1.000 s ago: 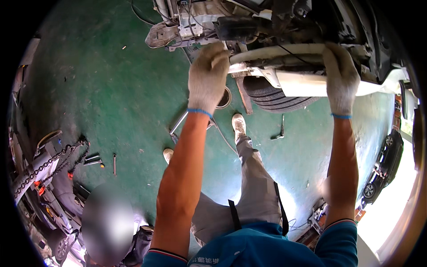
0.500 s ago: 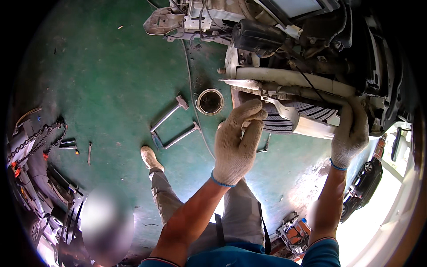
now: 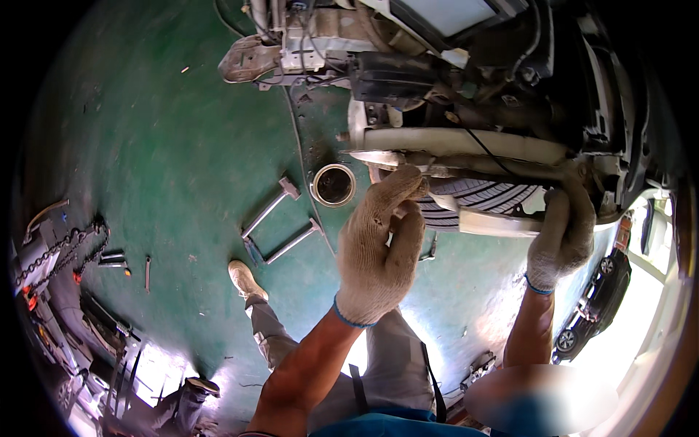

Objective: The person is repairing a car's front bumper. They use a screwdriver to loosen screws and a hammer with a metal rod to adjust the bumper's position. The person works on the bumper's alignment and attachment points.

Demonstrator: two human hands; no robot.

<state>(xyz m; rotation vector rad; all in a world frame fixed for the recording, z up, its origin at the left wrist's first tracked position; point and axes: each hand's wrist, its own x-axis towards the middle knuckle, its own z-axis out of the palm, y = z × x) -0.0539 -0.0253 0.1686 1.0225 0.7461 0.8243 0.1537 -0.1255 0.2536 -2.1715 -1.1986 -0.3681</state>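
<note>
Green floor spreads across most of the view, and over its far right side stands a vehicle with its bodywork stripped open, hoses and brackets showing. At the right edge, beside a bright opening, is a black car. Under the vehicle's pale curved rail sits a treaded tyre, partly covered by a white fender panel, which lies between the two gloved hands. The right hand is at the panel's right end, fingers reaching up beside the thumb; whether they clamp on it cannot be told. The left hand is near the panel's torn left end, thumb and fingers curled toward each other; whether they pinch anything cannot be told. Left of it lie two hammers and, just beyond, a round tin. Farther left lies a slim spanner.
</note>
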